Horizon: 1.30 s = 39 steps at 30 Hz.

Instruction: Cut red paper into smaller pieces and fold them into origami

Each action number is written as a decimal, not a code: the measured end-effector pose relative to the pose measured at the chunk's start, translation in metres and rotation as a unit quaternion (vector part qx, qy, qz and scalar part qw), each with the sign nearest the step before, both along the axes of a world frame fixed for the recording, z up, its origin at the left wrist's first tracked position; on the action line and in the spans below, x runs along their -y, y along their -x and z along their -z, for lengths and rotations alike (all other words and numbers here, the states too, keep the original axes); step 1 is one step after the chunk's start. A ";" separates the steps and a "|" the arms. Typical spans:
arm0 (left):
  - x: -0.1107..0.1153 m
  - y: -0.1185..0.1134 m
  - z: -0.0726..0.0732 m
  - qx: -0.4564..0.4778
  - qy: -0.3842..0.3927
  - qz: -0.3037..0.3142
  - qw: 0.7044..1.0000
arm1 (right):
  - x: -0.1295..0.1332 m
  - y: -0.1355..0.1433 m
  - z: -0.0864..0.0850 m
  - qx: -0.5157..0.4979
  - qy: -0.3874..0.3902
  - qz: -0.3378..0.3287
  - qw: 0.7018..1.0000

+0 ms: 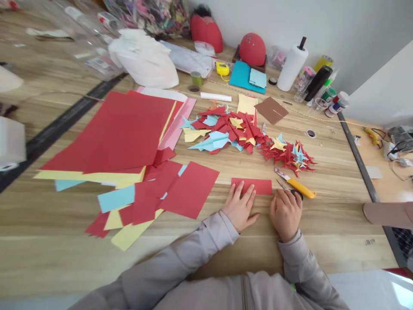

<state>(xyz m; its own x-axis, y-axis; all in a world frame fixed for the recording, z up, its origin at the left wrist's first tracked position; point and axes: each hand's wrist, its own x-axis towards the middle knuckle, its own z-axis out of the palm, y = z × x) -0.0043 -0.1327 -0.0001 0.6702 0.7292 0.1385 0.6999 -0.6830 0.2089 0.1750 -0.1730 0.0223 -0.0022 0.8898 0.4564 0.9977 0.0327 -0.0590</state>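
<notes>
A folded-looking red paper strip lies flat on the table in front of me. My left hand presses on its left part with the fingers stretched out and the thumb apart. Just right of the strip, my right hand is closed, its curled fingers over a small pair of scissors. The blades point up and left past the fingers; the palm side is hidden. A yellow utility knife lies right behind the scissors. Beyond the strip are heaps of folded paper planes and paper stars in red, blue and yellow.
Large red sheets are stacked at left, with cut red, yellow and blue pieces nearer me. Brown paper, a tape measure, a white paper roll and bottles stand or lie farther back.
</notes>
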 end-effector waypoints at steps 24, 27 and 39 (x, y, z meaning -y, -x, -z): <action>-0.032 0.022 -0.001 0.036 -0.045 0.052 0.997 | -0.004 0.029 0.000 0.078 0.110 -0.135 0.982; -0.032 0.025 -0.001 0.042 -0.035 0.049 0.997 | -0.010 0.025 -0.005 0.071 0.127 -0.150 0.978; -0.028 0.029 0.009 0.019 -0.040 0.053 0.998 | -0.026 0.024 0.004 -0.015 0.100 -0.240 0.966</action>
